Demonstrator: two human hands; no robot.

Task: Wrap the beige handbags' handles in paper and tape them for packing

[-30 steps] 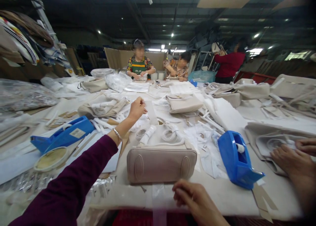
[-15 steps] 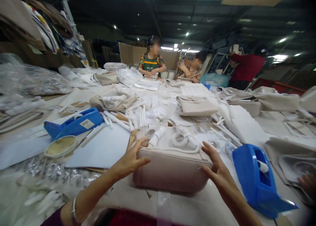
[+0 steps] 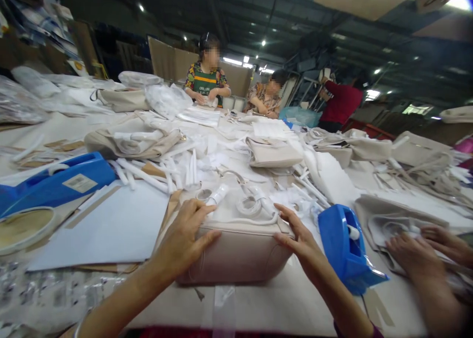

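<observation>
A beige-pink handbag point(image 3: 242, 259) lies on the table in front of me, its smooth broad side toward me. At its upper left corner my left hand point(image 3: 186, 237) grips the edge, thumb on the near face and fingers over the top. My right hand point(image 3: 301, 237) holds the upper right corner in a similar way. Behind the bag's top edge sit a wrapped white coil point(image 3: 248, 206) and a wrapped strap or handle end point(image 3: 219, 194). The bag's underside is hidden.
Blue tape dispensers stand at the right point(image 3: 342, 247) and left point(image 3: 79, 180). White sheets point(image 3: 111, 224) lie left of the bag. A folded bag point(image 3: 273, 153) and white tubes lie beyond. A co-worker's hands point(image 3: 417, 252) work close on the right. Other people stand across the table.
My view has turned to the right, so things appear shifted left. Both hands stay at the handbag's corners. More of the co-worker's hands shows on the right.
</observation>
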